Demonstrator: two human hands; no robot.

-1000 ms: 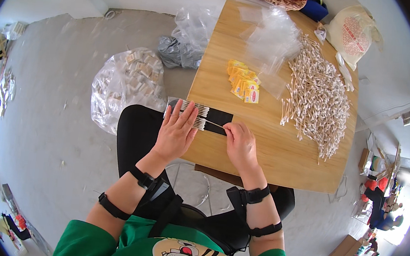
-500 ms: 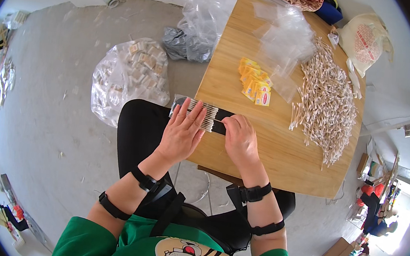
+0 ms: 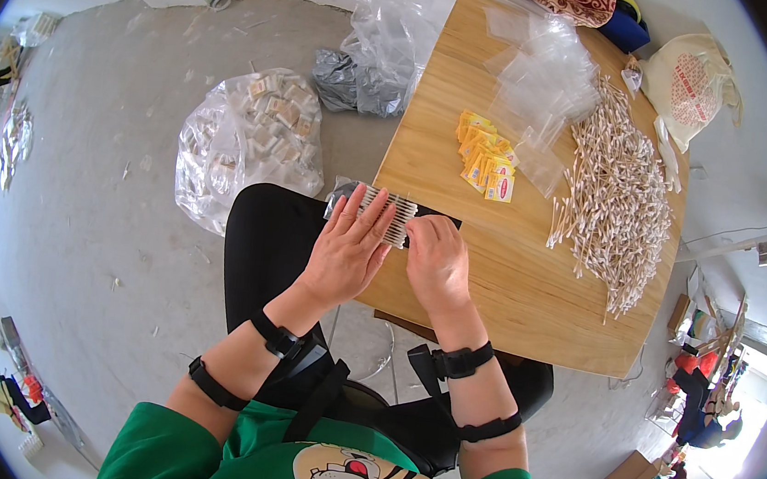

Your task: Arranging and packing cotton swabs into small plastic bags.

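Observation:
My left hand (image 3: 349, 247) lies flat with fingers stretched out over a row of cotton swabs (image 3: 398, 221). The swabs are side by side, their white tips showing past my fingers. A clear plastic bag (image 3: 342, 189) shows at the left end of the row, partly hidden by my hand. Beneath the swabs is a flat black piece (image 3: 448, 216) at the table's left edge. My right hand (image 3: 439, 262) is closed in a pinch at the right ends of the row, on a cotton swab mostly hidden by the fingers.
On the wooden table (image 3: 526, 290) are a heap of loose swabs (image 3: 622, 207), yellow printed cards (image 3: 488, 162) and flat clear bags (image 3: 547, 80). A clear sack of small packs (image 3: 254, 148) and grey plastic bags (image 3: 362, 80) lie on the floor. A cream cloth bag (image 3: 688, 93) stands beyond the heap.
My right hand has moved left, closer to my left hand, bringing the pinched swab in against the row. The left hand stays flat on the swabs.

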